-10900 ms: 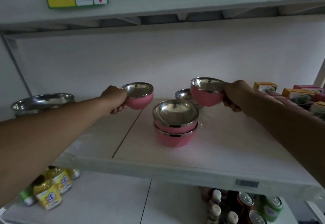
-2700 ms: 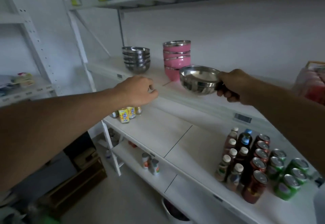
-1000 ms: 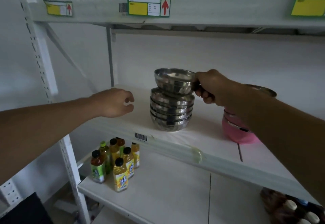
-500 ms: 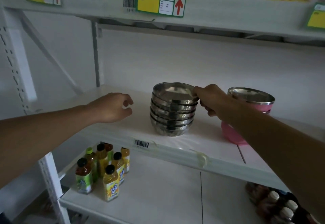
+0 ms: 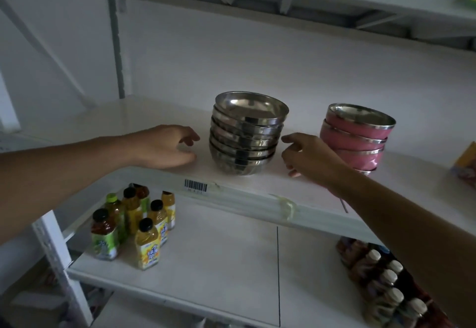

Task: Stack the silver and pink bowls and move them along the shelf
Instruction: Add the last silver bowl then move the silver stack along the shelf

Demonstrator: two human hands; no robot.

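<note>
The right hand (image 5: 307, 156) has let go of the top silver bowl and dropped back to the right side of the silver stack (image 5: 247, 134), and the left hand (image 5: 164, 147) has slid in closer on the other side. Half a second ago the right fingers were pinching that bowl's rim; now the bowl sits seated on the pile and nobody is holding it.

Count them up: six silver bowls nested in that stack, as best the rims can be separated, and four pink bowls (image 5: 356, 138) nested in their own pile just to the right. Both piles stand on the white shelf (image 5: 159, 113), close together but not touching, the silver one nearer the front edge above the barcode label (image 5: 195, 186).

Both hands are empty and loose. The left one lies low on the shelf, fingers relaxed and pointing at the base of the silver stack, with a small gap left. The right one hovers between the two piles, fingers lightly curled, index tip reaching toward the silver bowls; whether it touches them is hard to say.

On the lower shelf (image 5: 219, 263), at left, a cluster of juice bottles (image 5: 134, 222), about seven of them, yellow and green labels. At lower right, a row of white-capped bottles (image 5: 386, 284), four caps showing, the rest blurred. A yellow box (image 5: 466, 164) peeks in at the far right edge.
</note>
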